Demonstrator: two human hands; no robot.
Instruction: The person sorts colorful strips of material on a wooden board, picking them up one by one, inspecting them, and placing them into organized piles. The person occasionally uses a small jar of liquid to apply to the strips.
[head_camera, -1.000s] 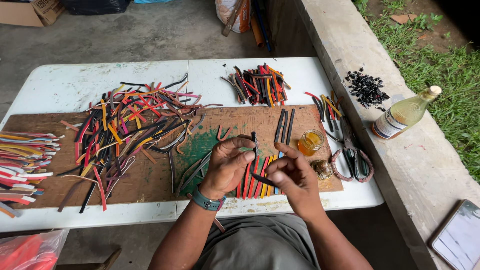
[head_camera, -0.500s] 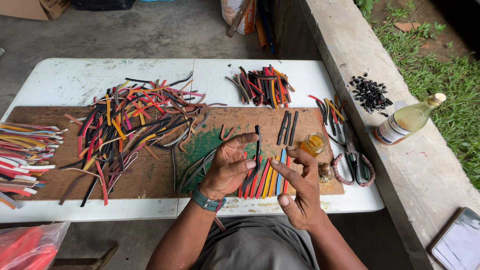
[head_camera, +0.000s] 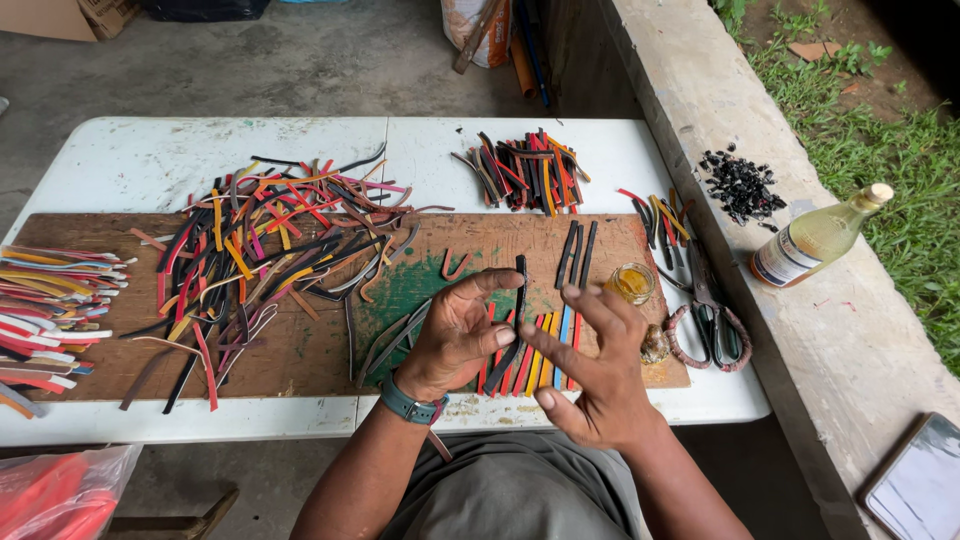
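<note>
Far left of the white folding table (head_camera: 150, 160): a stack of flat multicoloured strips (head_camera: 45, 310) lies partly on the brown wooden board (head_camera: 300, 350) that covers most of the tabletop. Next to the right, a loose tangle of black, red, yellow and orange strips (head_camera: 260, 245) is spread across the board's left half. A red plastic bag (head_camera: 60, 495) sits below the table edge at lower left. At centre, the left hand (head_camera: 455, 335), with a teal watch (head_camera: 410, 405) at the wrist, rests over a green-stained patch of the board; its thumb and forefinger pinch a single black strip (head_camera: 515, 320), which stands roughly upright, its upper end above the fingertips and its lower end curving down past the thumb. Under and just right of this hand, a row of sorted strips (head_camera: 545, 350) in red, orange, yellow and blue lies side by side on the board. The right hand (head_camera: 590, 370) hovers over that row with fingers spread open, palm turned leftward, holding nothing. Behind the hands, a second pile of mixed strips (head_camera: 525, 175) lies on the bare tabletop. Right of the hands: a small jar of yellow liquid (head_camera: 630, 283), then scissors (head_camera: 710, 310) with wrapped handles near the table's right edge. On the concrete ledge (head_camera: 700, 80) further right: a heap of black scraps (head_camera: 742, 185) and a tilted glass bottle (head_camera: 815, 240) of pale liquid.
</note>
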